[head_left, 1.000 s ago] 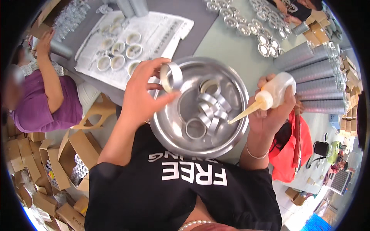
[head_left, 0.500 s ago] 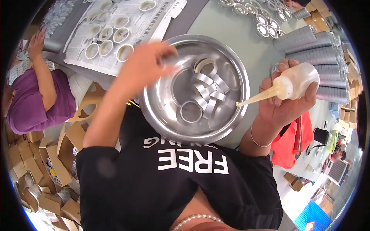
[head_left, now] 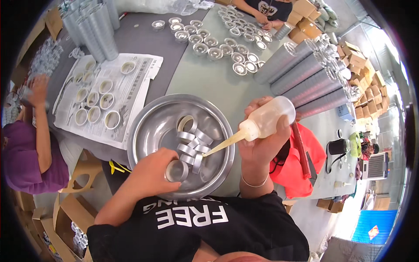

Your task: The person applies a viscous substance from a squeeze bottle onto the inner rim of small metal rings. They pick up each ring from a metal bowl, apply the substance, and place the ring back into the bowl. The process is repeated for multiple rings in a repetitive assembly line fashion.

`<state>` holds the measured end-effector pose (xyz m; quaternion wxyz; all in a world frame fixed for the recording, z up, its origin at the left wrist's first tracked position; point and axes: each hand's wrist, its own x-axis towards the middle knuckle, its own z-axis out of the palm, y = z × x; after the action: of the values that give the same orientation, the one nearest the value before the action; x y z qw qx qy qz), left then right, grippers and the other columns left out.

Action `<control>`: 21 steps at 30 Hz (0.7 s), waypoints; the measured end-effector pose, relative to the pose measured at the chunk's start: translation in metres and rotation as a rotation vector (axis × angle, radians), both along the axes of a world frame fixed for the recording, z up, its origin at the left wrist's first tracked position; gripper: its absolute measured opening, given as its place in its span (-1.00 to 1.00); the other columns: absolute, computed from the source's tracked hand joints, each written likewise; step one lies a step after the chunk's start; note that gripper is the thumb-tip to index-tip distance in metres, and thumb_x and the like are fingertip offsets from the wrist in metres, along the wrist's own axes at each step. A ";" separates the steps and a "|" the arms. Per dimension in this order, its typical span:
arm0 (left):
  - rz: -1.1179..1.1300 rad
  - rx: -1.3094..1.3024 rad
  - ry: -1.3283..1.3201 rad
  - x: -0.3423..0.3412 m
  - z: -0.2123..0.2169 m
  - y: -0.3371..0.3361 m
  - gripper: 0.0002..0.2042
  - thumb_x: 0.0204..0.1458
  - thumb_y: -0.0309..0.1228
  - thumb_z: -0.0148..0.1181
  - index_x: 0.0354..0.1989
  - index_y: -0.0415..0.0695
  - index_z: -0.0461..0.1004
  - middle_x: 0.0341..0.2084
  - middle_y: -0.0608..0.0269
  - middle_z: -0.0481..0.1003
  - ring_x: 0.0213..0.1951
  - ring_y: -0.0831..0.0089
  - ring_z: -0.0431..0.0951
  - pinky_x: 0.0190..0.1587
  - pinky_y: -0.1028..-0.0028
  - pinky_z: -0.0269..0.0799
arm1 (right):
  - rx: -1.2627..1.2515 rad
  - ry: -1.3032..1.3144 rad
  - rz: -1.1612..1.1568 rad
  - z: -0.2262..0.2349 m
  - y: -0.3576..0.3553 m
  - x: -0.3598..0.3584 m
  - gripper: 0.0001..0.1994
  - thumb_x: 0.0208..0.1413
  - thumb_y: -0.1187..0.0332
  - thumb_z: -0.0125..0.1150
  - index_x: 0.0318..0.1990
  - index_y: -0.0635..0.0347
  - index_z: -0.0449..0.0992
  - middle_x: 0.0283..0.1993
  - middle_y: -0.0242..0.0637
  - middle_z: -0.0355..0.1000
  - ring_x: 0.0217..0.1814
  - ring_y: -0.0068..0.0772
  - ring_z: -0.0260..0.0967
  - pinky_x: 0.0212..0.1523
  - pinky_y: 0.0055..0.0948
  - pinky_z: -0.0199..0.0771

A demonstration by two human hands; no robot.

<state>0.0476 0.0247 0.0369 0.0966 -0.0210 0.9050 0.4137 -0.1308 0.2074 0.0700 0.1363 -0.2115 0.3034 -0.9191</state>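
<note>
A steel basin [head_left: 139, 131] in front of me holds several silver rings [head_left: 188, 149], heaped together. At the basin's near left side, my left hand [head_left: 150, 174] has its thumb and fingers around one silver ring [head_left: 176, 170], whose round opening faces up. My right hand [head_left: 258, 147] grips a translucent squeeze bottle [head_left: 273, 117] over the basin's right rim. The bottle is tilted, and its long yellowish nozzle [head_left: 224, 143] points down left, its tip above the ring heap. I cannot tell whether the tip touches a ring.
Several rings [head_left: 105, 86] stand on newspaper [head_left: 131, 78] at left. Round metal cups [head_left: 214, 53] cover the far table. Tall silver stacks [head_left: 301, 72] stand right of the bottle; a red bag [head_left: 301, 172] lies beside my right arm. A co-worker in purple [head_left: 32, 153] sits at left; another person's hands [head_left: 264, 21] are far ahead.
My left hand has come from above the basin's far left rim down to a ring at its near side. The bottle's nozzle has moved in over the ring heap. My view has shifted.
</note>
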 end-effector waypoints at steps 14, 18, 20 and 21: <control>0.314 1.646 -0.184 0.014 0.015 0.010 -0.40 0.25 -0.01 -0.19 0.21 -0.34 0.15 -0.03 -0.03 0.43 -0.10 0.25 0.55 -0.24 0.38 0.62 | 0.203 1.119 -0.190 0.001 0.009 0.037 -0.29 -0.09 0.08 0.44 0.07 0.33 0.19 -0.14 0.13 0.35 -0.43 -0.19 0.40 -0.58 -0.37 0.43; 0.328 1.540 -0.085 0.016 0.018 0.010 -0.45 0.15 -0.15 0.04 0.21 -0.26 0.18 -0.02 0.07 0.41 -0.05 0.31 0.51 -0.16 0.34 0.58 | 0.261 1.296 -0.173 0.004 0.004 0.030 -0.26 -0.09 0.05 0.43 0.09 0.33 0.16 -0.14 0.18 0.36 -0.44 -0.15 0.41 -0.57 -0.36 0.43; 0.375 1.381 0.044 0.016 0.017 0.011 -0.44 0.05 -0.31 0.22 0.20 -0.21 0.21 -0.02 0.12 0.40 -0.04 0.35 0.48 -0.12 0.33 0.56 | 0.265 1.310 -0.153 0.005 0.005 0.029 -0.26 -0.09 0.05 0.43 0.08 0.34 0.17 -0.15 0.19 0.37 -0.44 -0.15 0.41 -0.56 -0.35 0.43; 0.352 1.284 0.120 0.015 0.018 0.011 -0.42 -0.04 -0.38 0.27 0.19 -0.19 0.23 -0.01 0.15 0.39 -0.03 0.37 0.46 -0.11 0.34 0.55 | 0.273 1.288 -0.159 0.004 0.006 0.031 -0.27 -0.10 0.06 0.43 0.07 0.35 0.18 -0.15 0.18 0.37 -0.44 -0.15 0.41 -0.56 -0.34 0.43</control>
<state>0.0628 0.0361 0.0546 -0.0294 -0.0836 0.4659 0.8804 -0.1002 0.2129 0.0741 -0.1148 -0.6765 0.4526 -0.5695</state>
